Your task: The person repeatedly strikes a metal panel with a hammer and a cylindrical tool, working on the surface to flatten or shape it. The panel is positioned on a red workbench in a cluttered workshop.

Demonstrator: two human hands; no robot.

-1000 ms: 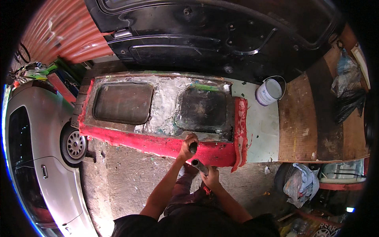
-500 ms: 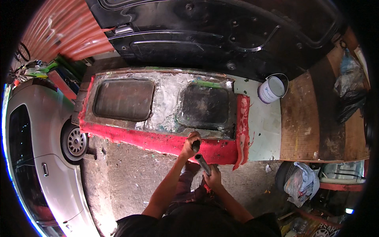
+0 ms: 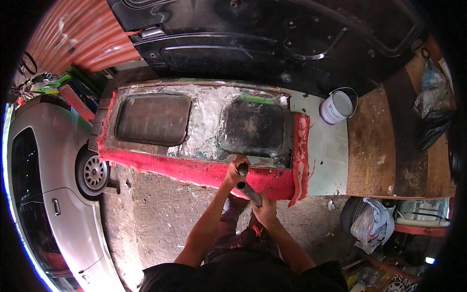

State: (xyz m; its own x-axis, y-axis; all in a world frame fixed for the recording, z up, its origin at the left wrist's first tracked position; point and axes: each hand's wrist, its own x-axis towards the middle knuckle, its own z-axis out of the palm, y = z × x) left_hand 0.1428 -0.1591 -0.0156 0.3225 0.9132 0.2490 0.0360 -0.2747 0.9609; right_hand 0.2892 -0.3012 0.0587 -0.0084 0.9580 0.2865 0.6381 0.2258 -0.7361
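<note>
A grey metal tube (image 3: pixel 251 193) with an open round end is held in my right hand (image 3: pixel 265 212), its fingers wrapped around the lower part. Just beyond that end, my left hand (image 3: pixel 236 171) is closed around a short dark cylindrical piece (image 3: pixel 242 168). Most of this piece is hidden by the fingers, so its kind is unclear. The tube's end lies close to my left hand; whether they touch I cannot tell. Both hands are above the near edge of a red sheet (image 3: pixel 214 173), which lies under a weathered panel (image 3: pixel 204 112) with two rounded rectangular recesses.
Beyond the panel stands a large black metal panel (image 3: pixel 219 53). A paint can (image 3: pixel 334 108) with a wire handle sits to the right, beside wooden boards (image 3: pixel 372 146). A silver car (image 3: pixel 63 194) is parked at left. Plastic bags (image 3: pixel 374 226) lie at lower right.
My left hand has moved slightly away from me with the dark piece. The tube in my right hand has shifted a little forward and left.
</note>
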